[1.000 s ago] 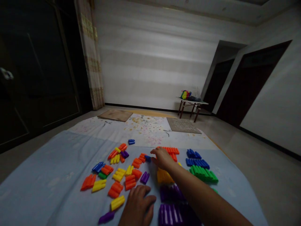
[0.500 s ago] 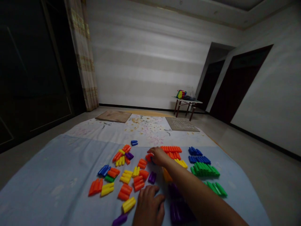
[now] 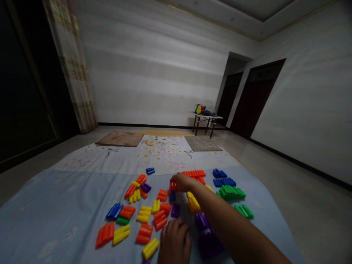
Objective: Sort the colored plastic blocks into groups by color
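Observation:
My right hand point(image 3: 180, 182) reaches over the cloth with its fingers closed around an orange ridged plastic piece point(image 3: 173, 186). A blue piece point(image 3: 172, 196) lies just below that hand. Nearer to me, my left hand point(image 3: 175, 238) rests on the cloth, fingers lying loosely apart with nothing visible in them. Just beyond its fingertips is a purple piece point(image 3: 175, 210). To the left are scattered orange pieces point(image 3: 144, 233), yellow pieces point(image 3: 121, 234) and blue pieces point(image 3: 114, 211). My right forearm partly hides yellow pieces point(image 3: 193, 202) and purple pieces point(image 3: 202, 221).
Right of my arm lie rows of green pieces point(image 3: 231, 193) and blue pieces point(image 3: 224, 182). An orange row point(image 3: 194, 173) sits beyond my right wrist. Two mats point(image 3: 121, 139) lie at the cloth's far end. A small table point(image 3: 206, 115) stands by the wall.
The view has turned slightly right, so everything sits further left. My right hand has lifted and tilted the orange piece, showing its ridges. My left hand stays about where it was.

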`<state>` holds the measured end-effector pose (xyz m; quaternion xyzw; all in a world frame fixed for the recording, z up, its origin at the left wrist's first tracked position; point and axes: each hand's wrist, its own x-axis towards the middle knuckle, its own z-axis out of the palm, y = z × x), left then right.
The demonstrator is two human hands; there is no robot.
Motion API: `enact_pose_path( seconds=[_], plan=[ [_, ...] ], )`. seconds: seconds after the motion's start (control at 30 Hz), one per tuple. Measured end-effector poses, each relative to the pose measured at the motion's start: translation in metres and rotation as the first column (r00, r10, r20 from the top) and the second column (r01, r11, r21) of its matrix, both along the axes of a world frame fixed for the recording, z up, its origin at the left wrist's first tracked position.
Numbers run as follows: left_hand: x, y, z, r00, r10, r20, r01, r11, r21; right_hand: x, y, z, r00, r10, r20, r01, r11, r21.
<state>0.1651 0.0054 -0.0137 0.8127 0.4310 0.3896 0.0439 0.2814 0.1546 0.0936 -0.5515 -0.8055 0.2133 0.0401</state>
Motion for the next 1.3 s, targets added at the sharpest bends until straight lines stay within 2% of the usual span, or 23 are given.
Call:
enact_pose_path(
  seconds=[0.07,0.17,0.23,0.3,0.33,0.4,0.57,0.63,0.67,0.73,0.8,0.87,0.97,1.07,1.2,1.3],
  plan=[
    [0.0,0.001,0.005,0.997,0.067,0.048,-0.068,0.997,0.026,0.002,-0.008,0.001,0.996,-0.039,-0.076,0.038,0.999,-0.02],
    [0.001,0.0,0.013,0.95,0.255,0.179,-0.269,0.961,0.059,0.007,-0.02,0.001,0.973,-0.082,-0.214,0.077,0.996,-0.033],
    [0.002,0.0,0.019,0.898,0.343,0.276,-0.37,0.927,0.051,0.011,-0.029,0.003,0.915,-0.09,-0.393,0.066,0.995,-0.074],
    [0.003,-0.001,0.023,0.846,0.381,0.372,-0.418,0.908,0.02,0.016,-0.038,0.006,0.807,-0.087,-0.584,0.002,0.99,-0.144],
    [0.003,-0.001,0.025,0.824,0.39,0.41,-0.426,0.905,-0.005,0.018,-0.043,0.007,0.755,-0.087,-0.65,-0.036,0.984,-0.174],
    [0.002,-0.002,0.029,0.786,0.402,0.47,-0.421,0.904,-0.069,0.022,-0.054,0.009,0.71,-0.08,-0.699,-0.083,0.977,-0.196],
    [0.001,-0.005,0.033,0.76,0.36,0.541,-0.219,0.926,-0.308,0.026,-0.077,0.006,0.756,-0.014,-0.654,-0.126,0.978,-0.166],
    [0.0,-0.005,0.034,0.763,0.364,0.534,-0.185,0.915,-0.36,0.027,-0.078,0.002,0.733,-0.002,-0.68,-0.109,0.987,-0.121],
    [-0.001,-0.005,0.034,0.762,0.372,0.53,-0.19,0.911,-0.366,0.029,-0.076,0.0,0.701,-0.017,-0.713,-0.068,0.993,-0.092],
    [-0.002,-0.005,0.034,0.76,0.379,0.527,-0.208,0.911,-0.355,0.036,-0.068,-0.002,0.588,-0.086,-0.804,0.067,0.996,-0.057],
    [-0.003,-0.005,0.033,0.772,0.376,0.513,-0.218,0.914,-0.342,0.049,-0.058,-0.001,0.459,-0.158,-0.874,0.221,0.973,-0.06],
    [-0.003,-0.004,0.032,0.805,0.362,0.47,-0.226,0.92,-0.322,0.067,-0.049,0.003,0.394,-0.195,-0.898,0.334,0.941,-0.058],
    [-0.004,-0.002,0.028,0.866,0.332,0.373,-0.256,0.937,-0.239,0.098,-0.04,0.01,0.392,-0.233,-0.89,0.433,0.9,-0.045],
    [-0.004,0.002,0.024,0.883,0.343,0.319,-0.336,0.939,-0.079,0.122,-0.037,0.01,0.462,-0.298,-0.835,0.495,0.868,-0.035],
    [-0.005,0.004,0.022,0.903,0.367,0.222,-0.391,0.917,0.075,0.137,-0.031,0.0,0.523,-0.346,-0.779,0.529,0.848,-0.022],
    [-0.005,0.001,0.024,0.94,0.317,0.131,-0.335,0.929,0.158,0.142,-0.022,-0.01,0.559,-0.369,-0.742,0.553,0.833,0.003]
  ],
)
